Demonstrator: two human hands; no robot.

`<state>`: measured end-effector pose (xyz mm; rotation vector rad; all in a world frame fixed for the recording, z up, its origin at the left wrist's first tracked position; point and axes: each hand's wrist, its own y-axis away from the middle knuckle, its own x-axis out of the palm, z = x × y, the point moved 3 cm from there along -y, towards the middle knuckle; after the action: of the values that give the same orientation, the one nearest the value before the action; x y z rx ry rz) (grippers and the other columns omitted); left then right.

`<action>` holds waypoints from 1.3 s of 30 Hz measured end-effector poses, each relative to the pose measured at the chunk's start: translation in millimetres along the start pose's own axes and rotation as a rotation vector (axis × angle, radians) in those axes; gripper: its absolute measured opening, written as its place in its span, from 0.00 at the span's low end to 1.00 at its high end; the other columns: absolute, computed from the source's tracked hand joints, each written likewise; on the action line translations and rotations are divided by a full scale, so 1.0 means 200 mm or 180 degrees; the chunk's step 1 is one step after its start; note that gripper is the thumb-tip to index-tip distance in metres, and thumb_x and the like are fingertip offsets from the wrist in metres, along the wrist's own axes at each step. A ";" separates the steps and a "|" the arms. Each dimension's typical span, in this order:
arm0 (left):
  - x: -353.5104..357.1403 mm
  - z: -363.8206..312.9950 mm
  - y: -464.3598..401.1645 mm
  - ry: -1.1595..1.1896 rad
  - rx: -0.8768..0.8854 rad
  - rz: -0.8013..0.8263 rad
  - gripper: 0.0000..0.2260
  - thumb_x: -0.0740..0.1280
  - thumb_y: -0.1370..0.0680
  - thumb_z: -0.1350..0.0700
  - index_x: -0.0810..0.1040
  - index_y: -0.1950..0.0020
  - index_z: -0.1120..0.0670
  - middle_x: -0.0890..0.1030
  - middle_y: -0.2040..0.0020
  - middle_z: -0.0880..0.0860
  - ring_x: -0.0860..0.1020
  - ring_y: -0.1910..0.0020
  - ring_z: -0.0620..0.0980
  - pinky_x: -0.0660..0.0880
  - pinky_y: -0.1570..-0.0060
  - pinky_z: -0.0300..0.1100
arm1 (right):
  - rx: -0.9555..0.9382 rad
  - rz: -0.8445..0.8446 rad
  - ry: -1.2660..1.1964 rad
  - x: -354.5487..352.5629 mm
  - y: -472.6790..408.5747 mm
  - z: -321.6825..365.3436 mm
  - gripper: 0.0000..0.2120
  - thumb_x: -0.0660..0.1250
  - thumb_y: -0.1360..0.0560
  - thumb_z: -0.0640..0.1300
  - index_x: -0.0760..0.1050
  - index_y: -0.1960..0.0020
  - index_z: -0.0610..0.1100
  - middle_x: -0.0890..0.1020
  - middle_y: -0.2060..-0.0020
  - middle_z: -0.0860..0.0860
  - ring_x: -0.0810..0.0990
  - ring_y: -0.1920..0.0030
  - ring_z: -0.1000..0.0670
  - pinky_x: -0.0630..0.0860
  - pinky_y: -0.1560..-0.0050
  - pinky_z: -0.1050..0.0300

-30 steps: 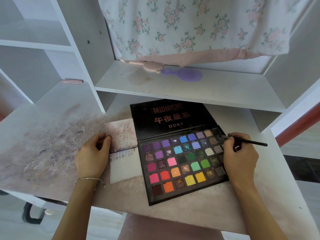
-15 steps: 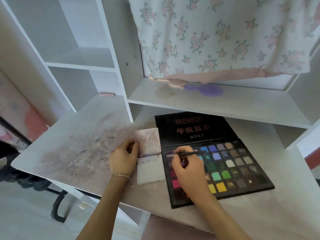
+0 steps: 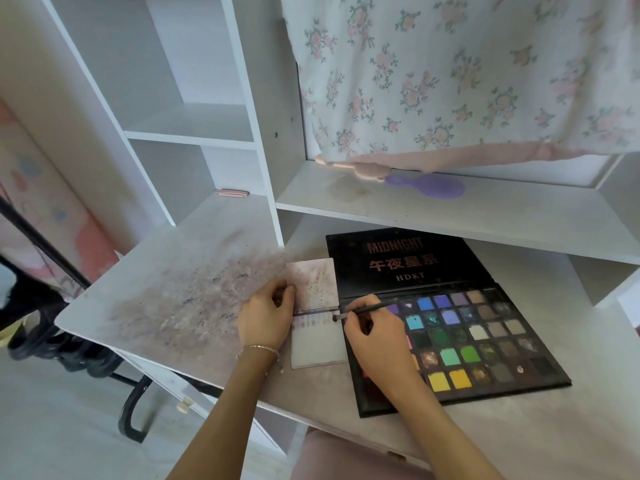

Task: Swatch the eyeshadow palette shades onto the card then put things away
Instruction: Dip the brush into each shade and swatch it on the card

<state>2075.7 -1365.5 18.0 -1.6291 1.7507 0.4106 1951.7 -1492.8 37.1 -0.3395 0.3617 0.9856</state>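
A black eyeshadow palette (image 3: 460, 341) lies open on the desk, its many coloured pans facing up and its lid flat behind. To its left lies a white folded card (image 3: 317, 344) with a row of purple swatches near the fold. My right hand (image 3: 374, 337) pinches a thin dark brush (image 3: 367, 310) whose tip touches the card at the right end of the swatch row. My left hand (image 3: 265, 317) holds the card's left edge at the fold. My right hand hides the palette's left pans.
The desk (image 3: 194, 271) is stained with powder to the left of the card. A purple hairbrush (image 3: 429, 185) and a pink object (image 3: 353, 168) lie on the shelf above, under a floral cloth (image 3: 467, 74). A small pink item (image 3: 232, 193) sits at the back left.
My right hand left the palette's right end and carried the brush left across the pans to the card. The camera turned left. My left hand stayed on the card.
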 end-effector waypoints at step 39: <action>-0.01 0.00 0.00 0.0096 0.0033 -0.0101 0.08 0.65 0.24 0.54 0.81 0.51 0.55 0.81 0.61 0.51 0.73 0.64 0.48 0.66 0.64 0.38 | -0.0168 -0.0923 -0.0877 -0.24 0.18 -0.08 0.18 0.62 0.26 0.34 0.76 0.59 0.59 0.80 0.63 0.53 0.77 0.68 0.54 0.74 0.68 0.65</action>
<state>2075.2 -1363.2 18.8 -1.6616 1.7441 0.3632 1894.7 -1516.8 39.4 -0.2896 0.0335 0.7451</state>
